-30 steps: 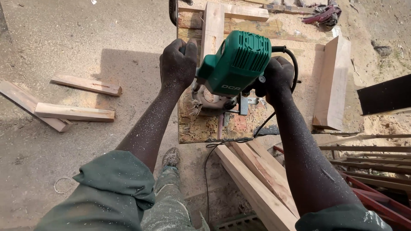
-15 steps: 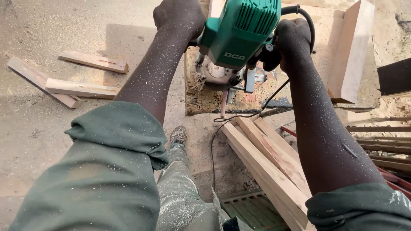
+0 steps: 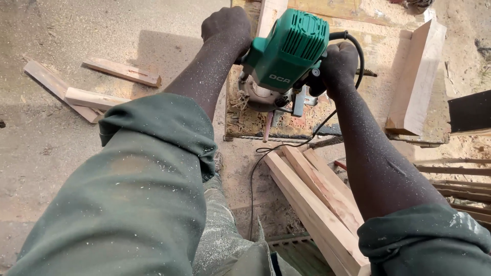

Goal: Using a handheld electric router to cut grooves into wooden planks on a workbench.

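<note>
Hands, left (image 3: 226, 25) and right (image 3: 336, 64), grip one green router (image 3: 286, 51), seemingly over one board (image 3: 270, 15).

Both hands gripped a green router (image 3: 286, 48): the left hand (image 3: 226, 24) on its left side, the right hand (image 3: 336, 64) on its right, fingers wrapped round. The router sat on a narrow wood strip (image 3: 269, 15) atop a sawdust-strewn counter (image 3: 358, 110). Planks (image 3: 319, 204) lay on the sandy floor (image 3: 51, 153) below.

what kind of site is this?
Likely an outdoor carpentry yard: both hands grip a green electric router on a worn wooden workbench, pale timber planks lie stacked, and offcuts lie on sawdust-strewn ground.
</note>
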